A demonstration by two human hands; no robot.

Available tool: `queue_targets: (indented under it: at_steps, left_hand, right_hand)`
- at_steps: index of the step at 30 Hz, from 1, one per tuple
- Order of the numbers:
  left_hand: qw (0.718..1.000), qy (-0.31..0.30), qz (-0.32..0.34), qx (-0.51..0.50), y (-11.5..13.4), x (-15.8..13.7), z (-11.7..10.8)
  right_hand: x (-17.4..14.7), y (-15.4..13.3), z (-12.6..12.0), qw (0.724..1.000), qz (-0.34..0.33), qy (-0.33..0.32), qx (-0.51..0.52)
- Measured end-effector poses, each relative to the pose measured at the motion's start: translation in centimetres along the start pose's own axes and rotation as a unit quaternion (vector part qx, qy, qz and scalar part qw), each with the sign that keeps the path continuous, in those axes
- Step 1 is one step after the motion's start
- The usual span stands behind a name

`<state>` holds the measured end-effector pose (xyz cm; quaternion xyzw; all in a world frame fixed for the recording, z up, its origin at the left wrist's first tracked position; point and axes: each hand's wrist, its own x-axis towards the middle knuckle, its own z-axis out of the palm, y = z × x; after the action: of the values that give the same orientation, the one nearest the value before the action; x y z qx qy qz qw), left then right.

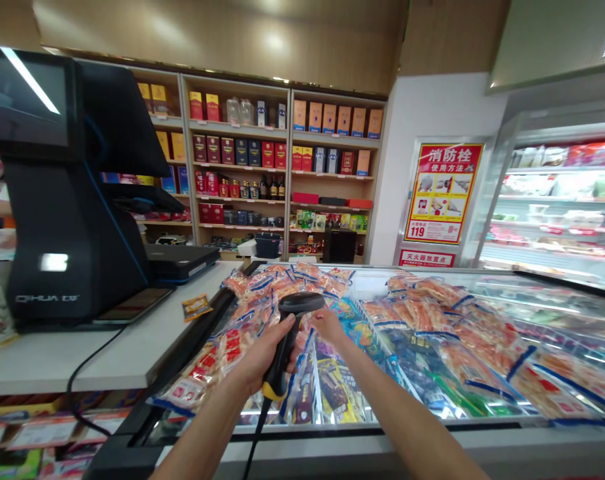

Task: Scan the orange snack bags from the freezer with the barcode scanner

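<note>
My left hand (268, 353) is wrapped round the grip of a black barcode scanner (302, 302) with a yellow base, its cable running down toward me. Close beside the scanner head is my right hand (326, 327), its fingers curled together; what they hold, if anything, is hidden. Both hands are above a chest freezer (332, 430) with a glass top. Clear packs of pinkish-orange food with blue edges, such as the near-left pack (197, 373), lie on the glass around them. Colourful wrapped goods (335, 390) show through it.
A white counter (47, 360) at left carries a black cash register (72, 233) and a small orange packet (197, 307). Shelves of boxes and bottles (239, 150) line the back wall. A lit display fridge (557, 207) stands at right, near a red fire-hydrant sign (443, 193).
</note>
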<state>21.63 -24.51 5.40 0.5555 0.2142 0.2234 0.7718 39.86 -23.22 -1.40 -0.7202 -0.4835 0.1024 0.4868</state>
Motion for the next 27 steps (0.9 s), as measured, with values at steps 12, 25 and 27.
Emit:
queue_targets:
  at_steps: [12, 25, 27]
  left_hand:
    - [1.000, 0.001, -0.001, 0.006, -0.1, -0.5, 0.4]
    - [1.000, -0.022, 0.010, 0.012, -0.1, 0.2, 4.0]
    - [1.000, -0.017, 0.011, 0.014, -0.1, 0.3, 4.4]
  right_hand:
    - [-1.6, 5.4, -9.7, 0.965, -0.022, 0.193, 0.176]
    - [-2.9, 6.2, -11.7, 0.971, -0.018, 0.218, 0.098]
    - [-3.1, 6.2, -12.1, 0.973, -0.009, 0.218, 0.082]
